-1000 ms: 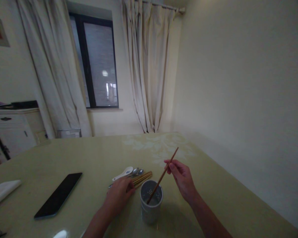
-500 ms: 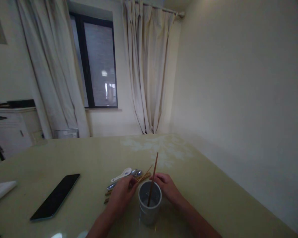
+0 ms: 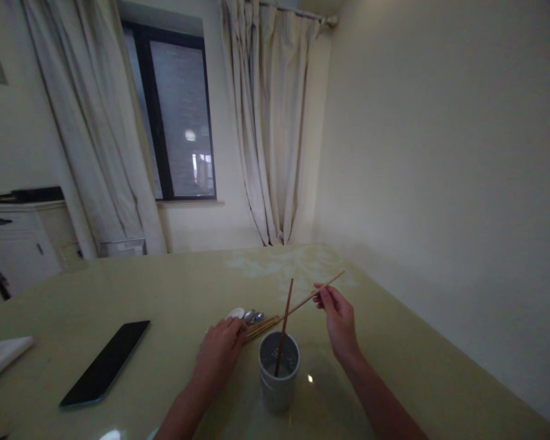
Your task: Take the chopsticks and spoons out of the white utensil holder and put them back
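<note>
A pale wooden chopstick [image 3: 306,300] is pinched in my right hand [image 3: 341,324], held slanting above the table with its lower end by the pile. My left hand [image 3: 222,345] lies palm down across the pile of cutlery, its fingers resting over a bundle of wooden chopsticks [image 3: 262,329] and hiding part of it. Behind those fingers show a white spoon [image 3: 236,313] and metal spoons [image 3: 253,316]. Between my hands stands a grey cylindrical holder [image 3: 278,391], with one dark brown chopstick [image 3: 285,321] leaning upright inside it.
A black phone [image 3: 105,365] lies on the glossy pale green table [image 3: 174,287] to the left. At the left edge is a white folded item [image 3: 4,357]. A wall [image 3: 440,183] runs along the table's right side.
My right hand has moved up and to the right, drawing a pale chopstick away from the pile. My left hand has shifted slightly left and now covers more of the cutlery.
</note>
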`<action>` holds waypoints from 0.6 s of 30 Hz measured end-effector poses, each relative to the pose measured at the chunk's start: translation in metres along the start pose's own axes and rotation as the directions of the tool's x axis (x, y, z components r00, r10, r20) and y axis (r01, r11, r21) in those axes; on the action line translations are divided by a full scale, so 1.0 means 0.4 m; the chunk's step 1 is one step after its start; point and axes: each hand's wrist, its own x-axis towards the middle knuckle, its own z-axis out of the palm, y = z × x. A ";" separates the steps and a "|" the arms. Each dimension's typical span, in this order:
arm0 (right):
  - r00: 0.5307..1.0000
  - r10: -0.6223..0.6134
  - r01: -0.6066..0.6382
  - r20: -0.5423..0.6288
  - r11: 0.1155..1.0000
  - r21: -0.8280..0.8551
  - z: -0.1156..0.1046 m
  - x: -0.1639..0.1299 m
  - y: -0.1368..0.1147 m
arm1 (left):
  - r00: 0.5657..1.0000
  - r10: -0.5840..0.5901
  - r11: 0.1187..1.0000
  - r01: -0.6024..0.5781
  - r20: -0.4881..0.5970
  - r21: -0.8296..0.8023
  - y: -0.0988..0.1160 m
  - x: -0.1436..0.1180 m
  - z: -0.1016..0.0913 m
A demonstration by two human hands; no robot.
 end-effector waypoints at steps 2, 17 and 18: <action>0.995 -0.056 0.057 -0.077 0.998 0.008 -0.039 0.031 -0.006 | 0.995 -0.032 0.993 0.021 0.094 0.117 -0.009 -0.002 -0.011; 0.913 0.099 -0.144 0.395 0.986 0.085 0.010 -0.038 -0.037 | 0.992 0.011 0.994 -0.025 0.124 0.111 -0.020 -0.003 0.017; 0.899 0.122 -0.169 0.421 0.983 0.077 0.016 -0.045 -0.035 | 0.995 0.023 0.994 -0.033 0.093 0.104 -0.017 -0.004 0.022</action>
